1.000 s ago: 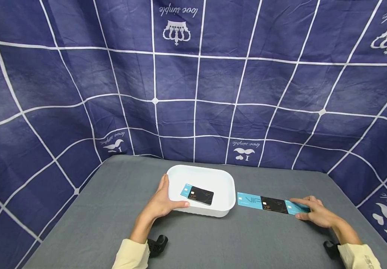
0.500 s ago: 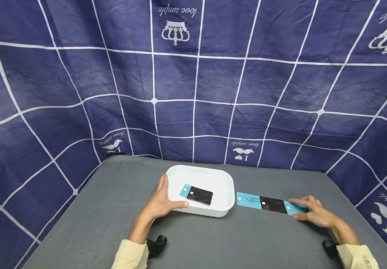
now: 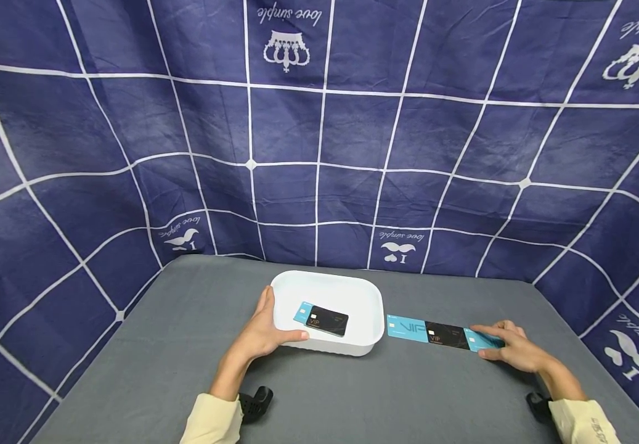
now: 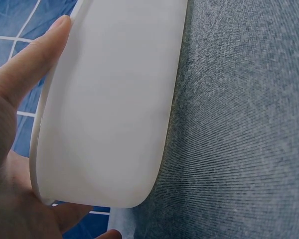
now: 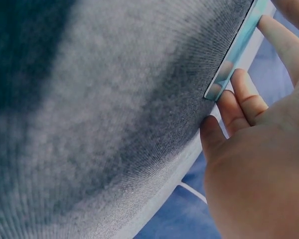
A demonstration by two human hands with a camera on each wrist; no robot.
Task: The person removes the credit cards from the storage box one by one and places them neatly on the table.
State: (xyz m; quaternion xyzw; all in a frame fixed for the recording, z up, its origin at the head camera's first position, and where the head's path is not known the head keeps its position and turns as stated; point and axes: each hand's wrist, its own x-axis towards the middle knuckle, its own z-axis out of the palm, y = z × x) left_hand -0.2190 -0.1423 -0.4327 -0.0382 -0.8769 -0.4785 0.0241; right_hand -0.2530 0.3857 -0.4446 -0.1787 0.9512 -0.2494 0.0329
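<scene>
My left hand [image 3: 260,333] grips the left front corner of a white plastic tub [image 3: 371,336], thumb over the front rim and fingers along its left end. The left wrist view shows the tub's outer wall [image 4: 109,99] close up, with the thumb at its rim. Inside the tub, a black VIP card [image 3: 327,321] overlaps a blue card [image 3: 301,311]. To its right, a blue VIP card [image 3: 406,328], a black VIP card [image 3: 445,335] and another blue card [image 3: 473,340] lie in a row. My right hand [image 3: 513,348] holds that last card, thumb at its near edge, fingers at the far edge.
A grey cloth-covered table [image 3: 352,401] runs back to a blue curtain [image 3: 291,123] with white grid lines, which also closes in both sides. Each wrist carries a black camera mount [image 3: 256,404] just below the pale sleeve.
The head view has shifted slightly. Both hands, the tub and the cards keep their places.
</scene>
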